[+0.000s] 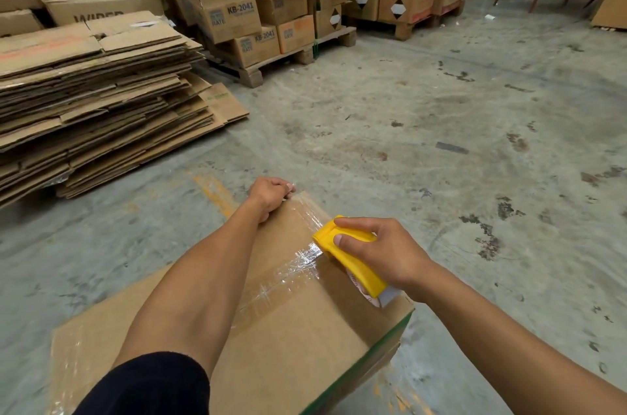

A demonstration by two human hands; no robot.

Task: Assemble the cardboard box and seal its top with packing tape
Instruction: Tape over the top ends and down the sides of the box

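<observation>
The cardboard box [298, 340] is seen low in the view, set on the concrete floor [441, 129], with its top flaps closed flat. A green band is visible along its right-hand edge. A strip of clear packing tape [288, 273] is laid along the seam of the top, wrinkled and glinting where it is crumpled near the dispenser. More glossy tape is seen at the near left corner.

The far end of the tape is pinched at the far corner of the box by the left hand [271, 194], whose fingers are curled shut over it. A yellow tape dispenser [349, 255] is gripped from above by the right hand [383, 255], thumb on its near side, and is held against the box top at the right edge.

To the left, a stack of flattened cartons [101, 102] is piled on the floor. Beyond it, printed boxes are stacked on wooden pallets [305, 54].
</observation>
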